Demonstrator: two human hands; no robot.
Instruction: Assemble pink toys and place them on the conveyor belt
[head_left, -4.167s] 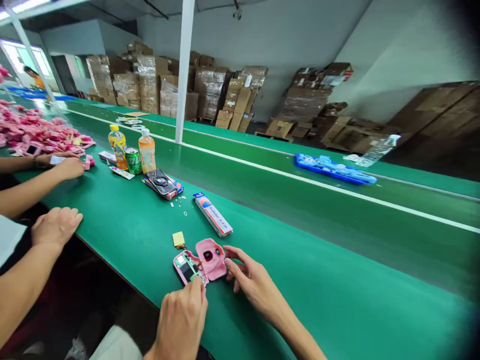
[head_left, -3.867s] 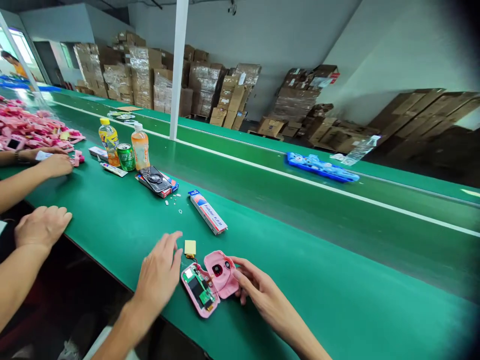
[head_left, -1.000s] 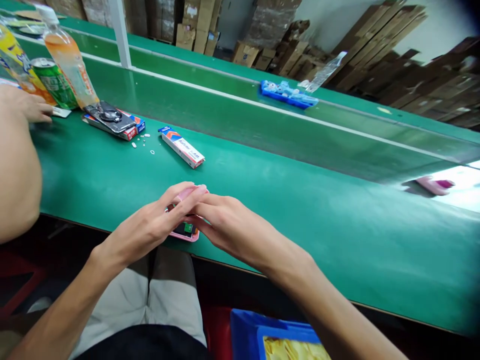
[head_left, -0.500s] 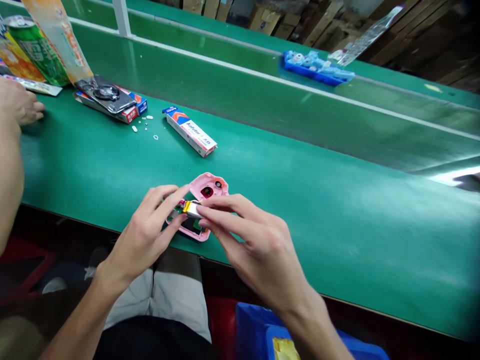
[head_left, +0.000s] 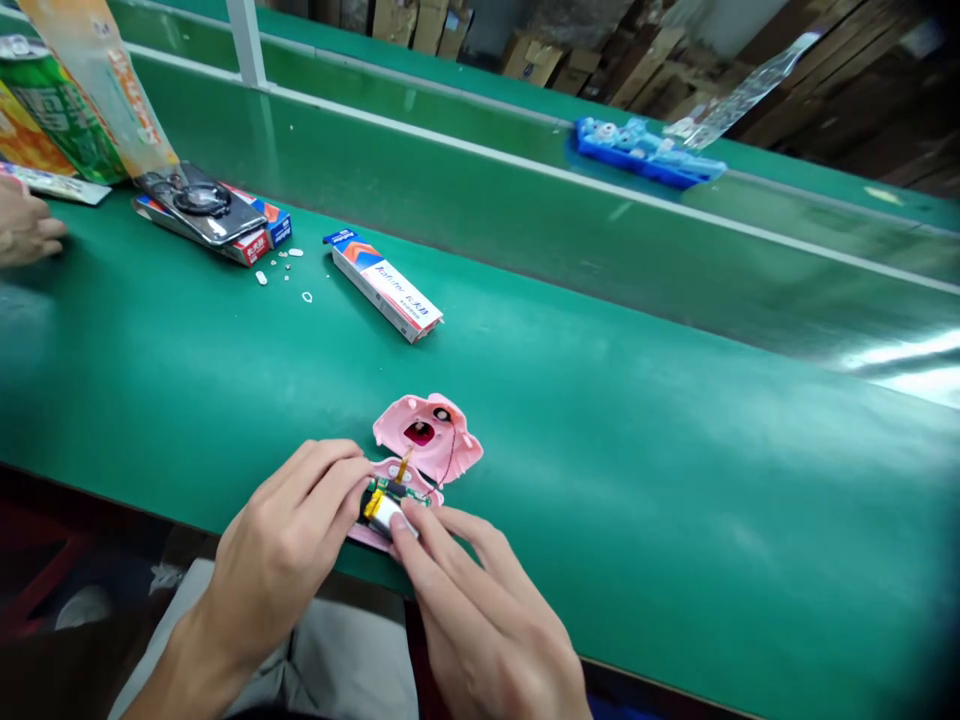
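The hands, left (head_left: 289, 545) and right (head_left: 487, 610), clamp the opened pink plastic casing (head_left: 369, 536) between them, right fingertips on its silver battery (head_left: 386, 514), at the near edge of the green counter (head_left: 637, 450); cardboard boxes (head_left: 532, 58) stand beyond the far edge.

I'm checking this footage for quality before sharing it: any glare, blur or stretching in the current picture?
Head view: glare whitens the green belt at the far right; a soft sheen spreads over the green table; the cartons behind look dim and soft; the orange bottle leans and looks stretched; the pink case is fairly clear.
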